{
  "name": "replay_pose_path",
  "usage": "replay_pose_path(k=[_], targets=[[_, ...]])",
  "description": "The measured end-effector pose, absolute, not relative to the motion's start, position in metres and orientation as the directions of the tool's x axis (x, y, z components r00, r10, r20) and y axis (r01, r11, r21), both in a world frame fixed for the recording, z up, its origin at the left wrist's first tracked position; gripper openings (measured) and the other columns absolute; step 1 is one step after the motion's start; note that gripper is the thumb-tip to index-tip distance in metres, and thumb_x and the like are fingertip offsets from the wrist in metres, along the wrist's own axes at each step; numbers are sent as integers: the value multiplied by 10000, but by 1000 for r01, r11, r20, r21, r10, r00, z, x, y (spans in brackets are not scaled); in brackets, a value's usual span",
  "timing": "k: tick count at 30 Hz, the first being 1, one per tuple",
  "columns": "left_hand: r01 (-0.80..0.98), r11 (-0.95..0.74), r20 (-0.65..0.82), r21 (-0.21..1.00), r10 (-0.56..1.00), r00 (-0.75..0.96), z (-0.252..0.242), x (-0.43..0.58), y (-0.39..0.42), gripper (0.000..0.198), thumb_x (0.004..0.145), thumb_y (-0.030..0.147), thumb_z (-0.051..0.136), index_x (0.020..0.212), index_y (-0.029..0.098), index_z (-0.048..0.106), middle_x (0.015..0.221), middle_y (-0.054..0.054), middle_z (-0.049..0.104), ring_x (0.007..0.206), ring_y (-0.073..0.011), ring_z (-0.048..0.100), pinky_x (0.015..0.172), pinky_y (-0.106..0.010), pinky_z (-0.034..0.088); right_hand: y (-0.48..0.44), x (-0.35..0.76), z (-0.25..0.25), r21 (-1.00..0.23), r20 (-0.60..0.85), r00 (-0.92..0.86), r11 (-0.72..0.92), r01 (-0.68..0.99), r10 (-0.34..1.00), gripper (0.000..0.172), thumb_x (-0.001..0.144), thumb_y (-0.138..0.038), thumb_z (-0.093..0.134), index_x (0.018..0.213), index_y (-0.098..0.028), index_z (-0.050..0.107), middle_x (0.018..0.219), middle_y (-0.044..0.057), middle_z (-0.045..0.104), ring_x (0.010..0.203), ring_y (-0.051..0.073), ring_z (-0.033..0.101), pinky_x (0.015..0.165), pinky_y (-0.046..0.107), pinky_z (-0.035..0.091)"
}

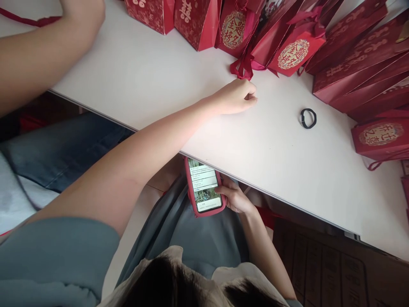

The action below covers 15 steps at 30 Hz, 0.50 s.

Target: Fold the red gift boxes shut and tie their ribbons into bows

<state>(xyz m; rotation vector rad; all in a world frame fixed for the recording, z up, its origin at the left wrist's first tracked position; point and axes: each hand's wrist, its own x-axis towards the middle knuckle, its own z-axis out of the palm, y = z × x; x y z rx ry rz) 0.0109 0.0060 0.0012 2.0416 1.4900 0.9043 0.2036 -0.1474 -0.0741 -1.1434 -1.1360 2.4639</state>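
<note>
So, clock face centred on the middle of the view: the phone, in a pinkish-red case with its screen lit, is at 6 o'clock, below the table edge and over the grey-green clothing on the person's lap. The right hand has it from about 4:30, clamped along the case's side with the thumb over the screen. Up at 1 o'clock the left hand rests on the white table, fingers curled together into a loose fist with a small gap by the thumb. A dark red ribbon sits right past its knuckles; can't tell if they actually touch. A whole crowd of red gift boxes sweeps round from 11 to 3 o'clock, some with gold round labels and cords. Near 2:30 there's a black loop band lying on the tabletop, well apart from both hands. Over at 10 o'clock another person's bent arm leans on the table, with blue jeans showing at 9.
</note>
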Motion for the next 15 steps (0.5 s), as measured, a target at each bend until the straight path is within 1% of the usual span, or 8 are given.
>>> replay_pose_path(k=[7, 12, 15], targets=[[669, -304, 230, 678, 952, 200, 1, 12, 6, 191, 854, 196, 484, 677, 138, 526, 674, -4, 477, 668, -117, 483, 674, -267, 302, -149, 203, -72, -709, -565, -677, -698, 106, 471, 355, 617, -275, 732, 955, -189, 665, 982, 41, 710, 1015, 276, 645, 846, 354, 547], [664, -310, 233, 680, 951, 205, 2, 12, 5, 188, 855, 183, 489, 680, 131, 534, 669, -2, 470, 656, -113, 471, 676, -274, 301, -148, 201, -70, -678, -597, -653, -728, 101, 466, 343, 567, -249, 748, 894, -178, 672, 948, 45, 715, 1040, 292, 640, 880, 365, 536], [656, -307, 229, 690, 952, 205, 3, 12, 4, 201, 856, 174, 495, 662, 132, 522, 662, -1, 464, 643, -109, 459, 671, -278, 299, -146, 201, -73, -675, -603, -647, -730, 102, 467, 337, 555, -254, 754, 872, -174, 675, 930, 52, 718, 1026, 306, 646, 875, 390, 540]])
